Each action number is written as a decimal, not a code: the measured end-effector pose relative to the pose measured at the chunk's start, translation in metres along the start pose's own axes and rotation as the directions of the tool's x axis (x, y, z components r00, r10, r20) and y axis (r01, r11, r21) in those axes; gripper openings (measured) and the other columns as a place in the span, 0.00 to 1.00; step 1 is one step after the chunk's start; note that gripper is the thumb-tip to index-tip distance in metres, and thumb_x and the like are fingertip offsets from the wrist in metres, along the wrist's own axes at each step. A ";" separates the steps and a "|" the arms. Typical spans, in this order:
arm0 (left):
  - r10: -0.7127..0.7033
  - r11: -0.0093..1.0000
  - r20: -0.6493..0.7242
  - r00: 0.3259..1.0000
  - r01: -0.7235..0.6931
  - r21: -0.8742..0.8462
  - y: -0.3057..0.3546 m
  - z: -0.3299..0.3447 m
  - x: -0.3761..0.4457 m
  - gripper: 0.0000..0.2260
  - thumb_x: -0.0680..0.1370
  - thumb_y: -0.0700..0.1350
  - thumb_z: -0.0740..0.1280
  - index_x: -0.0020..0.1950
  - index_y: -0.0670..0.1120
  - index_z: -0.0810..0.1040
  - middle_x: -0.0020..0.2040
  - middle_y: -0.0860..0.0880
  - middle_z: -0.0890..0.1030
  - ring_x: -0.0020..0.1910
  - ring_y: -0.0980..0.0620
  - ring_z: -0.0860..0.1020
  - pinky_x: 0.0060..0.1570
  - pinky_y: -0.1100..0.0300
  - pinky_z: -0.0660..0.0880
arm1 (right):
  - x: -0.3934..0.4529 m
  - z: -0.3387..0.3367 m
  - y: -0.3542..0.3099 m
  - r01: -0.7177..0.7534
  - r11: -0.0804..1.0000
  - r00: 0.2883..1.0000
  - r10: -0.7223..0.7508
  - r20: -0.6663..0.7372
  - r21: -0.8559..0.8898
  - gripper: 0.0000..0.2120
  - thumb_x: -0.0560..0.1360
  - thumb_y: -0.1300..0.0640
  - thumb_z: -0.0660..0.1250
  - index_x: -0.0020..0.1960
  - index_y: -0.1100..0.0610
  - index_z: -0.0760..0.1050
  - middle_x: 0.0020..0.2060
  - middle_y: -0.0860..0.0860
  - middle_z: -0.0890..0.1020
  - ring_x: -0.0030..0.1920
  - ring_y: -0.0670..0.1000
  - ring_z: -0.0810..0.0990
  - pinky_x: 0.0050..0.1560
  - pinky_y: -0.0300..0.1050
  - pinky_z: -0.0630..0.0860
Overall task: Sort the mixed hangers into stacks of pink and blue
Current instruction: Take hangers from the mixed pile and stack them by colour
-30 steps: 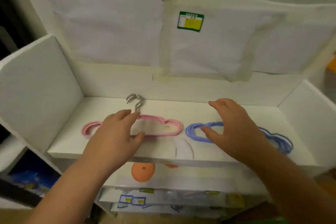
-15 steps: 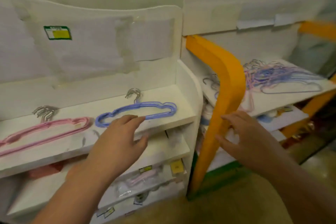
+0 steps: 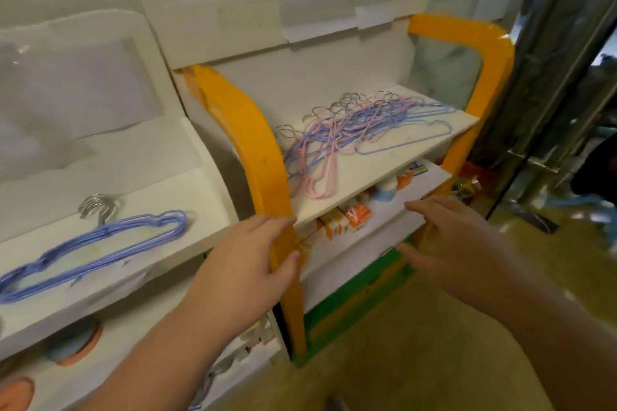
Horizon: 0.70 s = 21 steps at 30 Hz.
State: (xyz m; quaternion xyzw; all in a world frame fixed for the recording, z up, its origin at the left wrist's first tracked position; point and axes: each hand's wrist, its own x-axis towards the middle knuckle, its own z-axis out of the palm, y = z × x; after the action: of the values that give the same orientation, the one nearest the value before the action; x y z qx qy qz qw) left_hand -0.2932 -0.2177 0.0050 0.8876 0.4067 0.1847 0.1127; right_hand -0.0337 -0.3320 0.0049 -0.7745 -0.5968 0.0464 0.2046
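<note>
Two bare hands reach forward, both with fingers spread and relaxed, holding nothing. Each grip is released: the left hand (image 3: 248, 272) hovers in front of the orange side rail (image 3: 263, 157) of a shelf unit, its fingertips at or very near the rail, though contact cannot be told for certain; the right hand (image 3: 449, 245) hangs in the air, below the front edge of the upper shelf (image 3: 374, 173). Above and beyond both hands, on that shelf, lies the mixed pile of hangers (image 3: 350, 130), pink and blue wire loops tangled together with metal hooks pointing toward the back. Far to the left of the left hand, on a white shelf (image 3: 200, 207) of a neighbouring unit, rests the blue stack (image 3: 90, 247), several blue hangers nested neatly. No pink stack is in view. Judging by this, the step in hand is reaching for the next hanger to sort. The next move calls for lifting a hand up to the pile and working one hanger free of the tangle.
</note>
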 end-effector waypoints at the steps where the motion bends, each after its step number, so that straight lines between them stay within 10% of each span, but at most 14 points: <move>1: 0.015 1.000 0.008 1.000 -0.015 -0.013 0.005 0.009 0.013 0.22 0.76 0.55 0.66 0.70 0.57 0.70 0.65 0.59 0.73 0.63 0.57 0.71 0.59 0.66 0.65 | 0.009 -0.002 0.009 -0.006 1.000 1.000 0.006 0.003 0.006 0.32 0.72 0.39 0.68 0.73 0.44 0.64 0.68 0.41 0.68 0.65 0.44 0.68 0.61 0.42 0.73; 21: -0.121 0.992 0.074 0.990 0.119 0.034 0.034 0.125 0.253 0.24 0.75 0.59 0.61 0.71 0.58 0.66 0.67 0.58 0.70 0.65 0.54 0.70 0.63 0.60 0.67 | 0.248 0.001 0.159 0.098 0.995 0.987 -0.099 0.123 0.020 0.28 0.73 0.39 0.66 0.70 0.45 0.67 0.65 0.43 0.71 0.64 0.47 0.71 0.62 0.47 0.73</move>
State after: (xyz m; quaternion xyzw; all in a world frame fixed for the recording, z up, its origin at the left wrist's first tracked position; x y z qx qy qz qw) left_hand -0.0656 -0.0527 -0.0371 0.8694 0.4576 0.1378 0.1256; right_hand 0.1800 -0.1296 -0.0124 -0.7382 -0.6456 0.0883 0.1745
